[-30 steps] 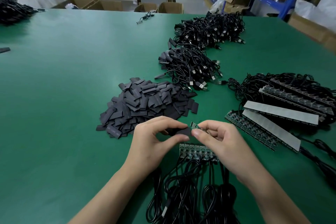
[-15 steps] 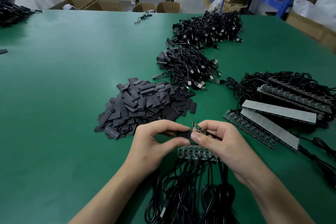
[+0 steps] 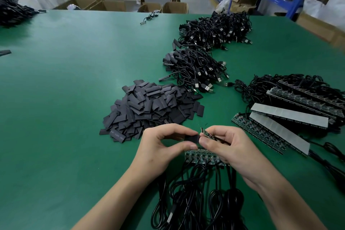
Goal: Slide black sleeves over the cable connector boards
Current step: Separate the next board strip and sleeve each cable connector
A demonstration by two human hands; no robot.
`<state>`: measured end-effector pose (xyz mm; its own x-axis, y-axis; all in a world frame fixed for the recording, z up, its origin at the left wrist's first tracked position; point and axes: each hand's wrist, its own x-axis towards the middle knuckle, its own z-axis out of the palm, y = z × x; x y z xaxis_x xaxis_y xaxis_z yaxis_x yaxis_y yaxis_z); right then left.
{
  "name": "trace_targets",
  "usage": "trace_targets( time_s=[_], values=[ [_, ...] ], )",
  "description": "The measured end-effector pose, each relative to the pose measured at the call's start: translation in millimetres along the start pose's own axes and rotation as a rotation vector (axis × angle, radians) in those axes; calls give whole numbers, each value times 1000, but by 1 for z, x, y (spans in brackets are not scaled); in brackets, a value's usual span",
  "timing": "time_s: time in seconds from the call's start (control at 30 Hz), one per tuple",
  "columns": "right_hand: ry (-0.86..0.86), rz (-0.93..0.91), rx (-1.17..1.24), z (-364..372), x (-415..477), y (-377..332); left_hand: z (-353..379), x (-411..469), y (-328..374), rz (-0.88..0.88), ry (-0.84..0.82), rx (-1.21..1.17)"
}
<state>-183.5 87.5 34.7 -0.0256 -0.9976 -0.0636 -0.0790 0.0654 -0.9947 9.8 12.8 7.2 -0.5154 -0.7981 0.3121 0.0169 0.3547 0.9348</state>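
My left hand [image 3: 160, 147] pinches a flat black sleeve [image 3: 192, 139] between thumb and forefinger. My right hand [image 3: 227, 147] pinches a small green connector board [image 3: 205, 132] with its black cable running back under the palm. The board's tip sits just above the sleeve's right end; whether it is inside the sleeve I cannot tell. Below both hands lies a row of joined green boards [image 3: 201, 157] with black cables [image 3: 194, 198] trailing toward me. A heap of loose black sleeves [image 3: 151, 108] lies just beyond my left hand.
The green table [image 3: 74, 99] carries strips of boards with grey backing [image 3: 285, 115] at the right, and two piles of black USB cables [image 3: 194, 69] [image 3: 216, 28] farther back. Another cable pile [image 3: 11, 13] sits far left. Cardboard boxes and blue shelving stand behind the table.
Both hands have stayed in place at the near centre, making small adjustments; the board's tip now shows more clearly above the sleeve's end. The camera has shifted slightly.
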Motion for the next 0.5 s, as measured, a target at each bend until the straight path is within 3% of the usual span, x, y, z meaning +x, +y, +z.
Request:
trace_targets(
  time_s=[0.17,0.5],
  values=[
    [6,22,-68,-1,-1,0,0,0,1,50,-5,39],
    [65,38,-261,0,1,7,-5,0,0,218,-49,362]
  ],
)
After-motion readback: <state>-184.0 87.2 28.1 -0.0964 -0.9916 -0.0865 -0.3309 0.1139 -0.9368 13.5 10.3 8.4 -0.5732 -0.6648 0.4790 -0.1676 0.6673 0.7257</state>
